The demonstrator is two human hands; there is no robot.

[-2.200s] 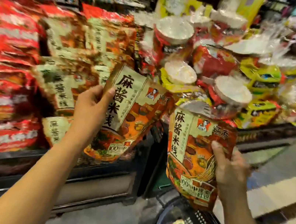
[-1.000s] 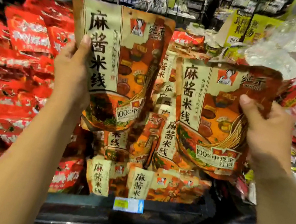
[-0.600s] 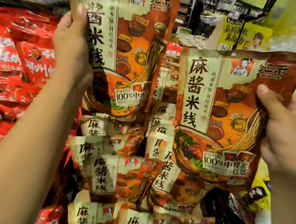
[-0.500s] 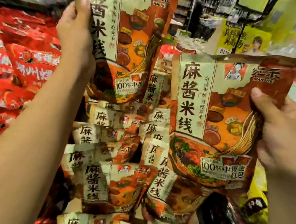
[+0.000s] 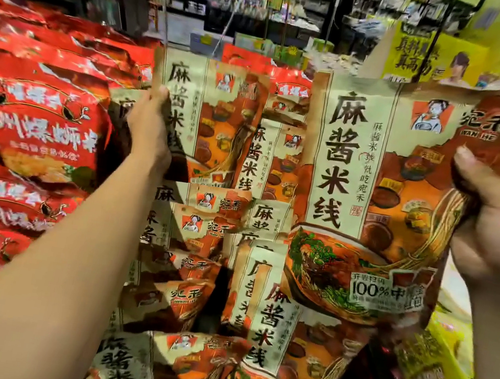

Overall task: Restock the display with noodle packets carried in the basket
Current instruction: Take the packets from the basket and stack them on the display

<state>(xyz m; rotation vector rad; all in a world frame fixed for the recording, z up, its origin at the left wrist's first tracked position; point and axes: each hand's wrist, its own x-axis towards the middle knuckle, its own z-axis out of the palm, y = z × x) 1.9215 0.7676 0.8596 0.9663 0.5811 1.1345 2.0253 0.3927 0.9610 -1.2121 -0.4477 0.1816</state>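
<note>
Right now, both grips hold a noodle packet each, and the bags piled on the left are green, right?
No. The head view shows the piled bags are red, not green. The left grip holds the far packet and the right grip the near packet.

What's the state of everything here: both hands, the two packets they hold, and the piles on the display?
left hand, grips a packet by its left edge, arm outstretched.
left packet, upright, held up at the pile's top.
right hand, grips another packet by its right edge.
right packet, upright, in the air, not yet placed.
beige packet pile, loosely stacked, overlapping, some tilted.
red packets, piled in layers at the left.
</note>
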